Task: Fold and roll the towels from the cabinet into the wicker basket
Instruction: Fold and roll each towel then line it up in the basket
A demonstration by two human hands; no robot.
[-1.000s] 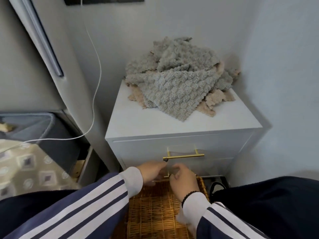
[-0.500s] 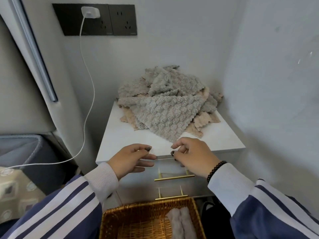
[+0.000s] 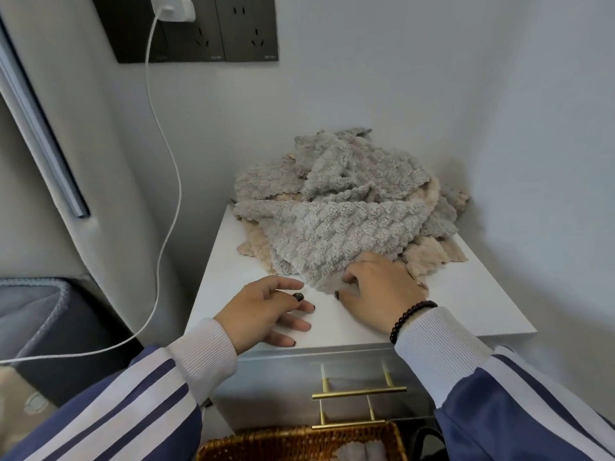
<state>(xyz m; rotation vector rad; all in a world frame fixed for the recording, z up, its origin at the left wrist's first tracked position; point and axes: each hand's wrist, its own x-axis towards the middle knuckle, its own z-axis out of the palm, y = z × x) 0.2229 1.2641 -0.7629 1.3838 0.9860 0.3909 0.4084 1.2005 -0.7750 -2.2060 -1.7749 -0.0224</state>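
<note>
A heap of fluffy grey and beige towels [image 3: 346, 201] lies at the back of the white cabinet top [image 3: 466, 294]. The top grey towel [image 3: 339, 237] hangs forward in a point. My right hand [image 3: 376, 287] grips that front corner, fingers curled into the fabric. My left hand [image 3: 266, 311] rests just left of it on the bare top, fingers loosely spread and holding nothing. The wicker basket [image 3: 293, 440] stands on the floor below the drawers, with rolled grey towels [image 3: 362, 452] partly showing inside it.
Two brass drawer handles [image 3: 359, 392] sit on the cabinet front. A white charger cable [image 3: 166, 181] drops from the wall socket [image 3: 173, 8] on the left. Walls close in behind and on the right. A grey padded seat [image 3: 40, 314] is at the left.
Both hands rose from the basket to the cabinet top. My right hand moved forward and took hold of the grey towel's corner; my left hand settled beside it.
</note>
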